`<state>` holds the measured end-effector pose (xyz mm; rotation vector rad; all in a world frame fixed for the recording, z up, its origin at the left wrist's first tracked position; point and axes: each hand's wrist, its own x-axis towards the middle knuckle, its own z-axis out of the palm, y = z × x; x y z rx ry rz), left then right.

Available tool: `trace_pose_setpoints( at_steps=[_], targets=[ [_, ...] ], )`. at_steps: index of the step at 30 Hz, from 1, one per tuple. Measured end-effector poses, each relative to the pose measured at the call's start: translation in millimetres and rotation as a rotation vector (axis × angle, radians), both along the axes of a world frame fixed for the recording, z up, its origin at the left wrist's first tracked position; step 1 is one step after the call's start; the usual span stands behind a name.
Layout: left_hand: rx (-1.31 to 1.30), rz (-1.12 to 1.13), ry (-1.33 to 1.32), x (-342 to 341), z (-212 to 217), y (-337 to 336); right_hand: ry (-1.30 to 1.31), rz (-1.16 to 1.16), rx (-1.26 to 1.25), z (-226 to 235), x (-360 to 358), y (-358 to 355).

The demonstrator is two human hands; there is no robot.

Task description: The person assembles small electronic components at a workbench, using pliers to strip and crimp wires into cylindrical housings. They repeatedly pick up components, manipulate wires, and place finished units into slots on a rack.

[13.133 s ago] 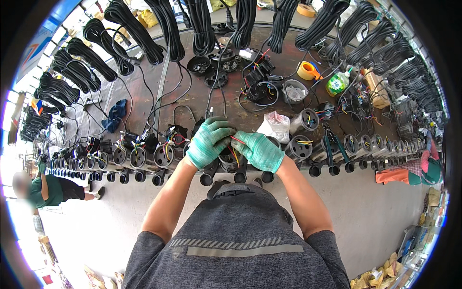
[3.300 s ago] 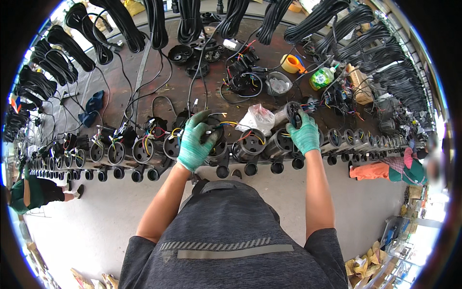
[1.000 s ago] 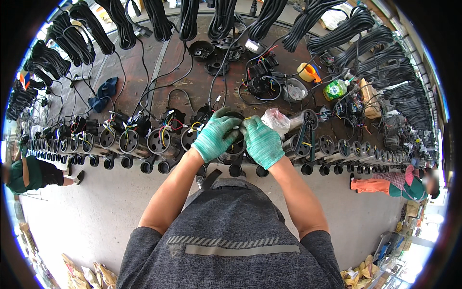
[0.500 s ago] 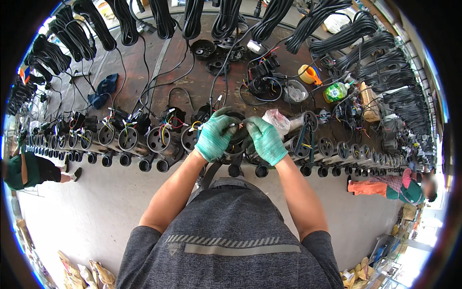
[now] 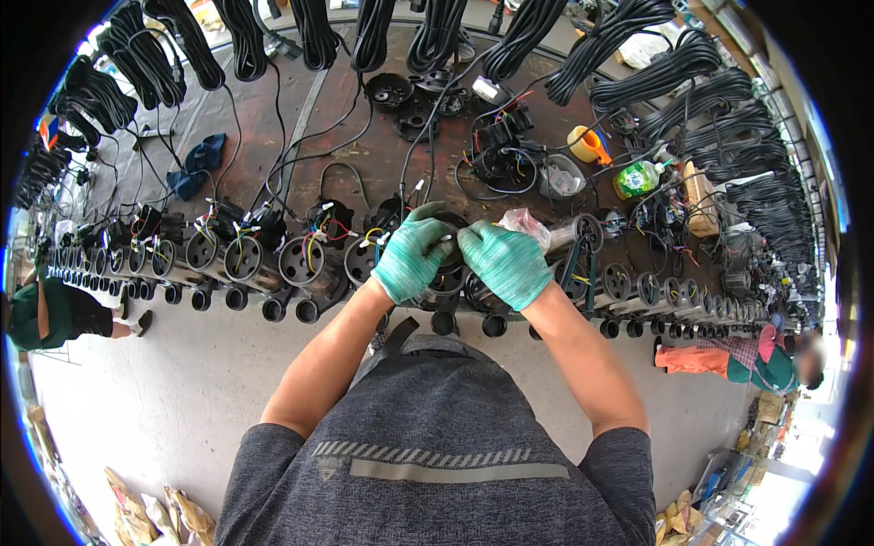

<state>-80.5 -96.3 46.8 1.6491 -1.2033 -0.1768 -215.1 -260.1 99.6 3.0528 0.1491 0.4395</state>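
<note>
My left hand [image 5: 414, 255], in a green knit glove, is closed in a pinch on a small white wire connector [image 5: 447, 237]. Close against it, my right hand [image 5: 506, 263], gloved alike, also has its fingers pressed together; whatever they hold is hidden. Both hands are over a dark round motor housing [image 5: 442, 280] at the table's near edge, partly covered by the gloves. Just left of my left hand is another cylindrical housing [image 5: 360, 258] with loose wires. A clear plastic bag [image 5: 525, 227] lies behind my right hand.
Similar housings line the near edge of the table [image 5: 300, 127] both ways. Coiled black cables [image 5: 446, 36] hang along the far side. A green bottle [image 5: 637, 179], a yellow container [image 5: 584, 144] and a blue cloth [image 5: 196, 167] lie on top. Other people [image 5: 59, 312] stand left and right.
My right hand has moved left, its fingertips now close to those of my left hand. Copper-coloured wire ends seen between them earlier are hidden now. My left hand has barely moved.
</note>
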Motion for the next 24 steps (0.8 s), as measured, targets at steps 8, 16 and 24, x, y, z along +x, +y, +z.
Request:
trace_pose_setpoints(
  at_steps=[8, 16, 24],
  targets=[
    [-0.021, -0.112, -0.114, 3.2, 3.0, 0.0, 0.275, -0.500, 1.231, 6.0, 5.9, 10.2],
    [-0.041, -0.091, -0.064, 3.4, 0.0, -1.4, 0.012, -0.210, 1.025, -0.7, -14.3, 3.7],
    [-0.030, -0.120, -0.036, 5.0, -0.3, -1.3, 0.003, 0.046, 0.147, -10.2, -9.1, -8.3]
  ],
)
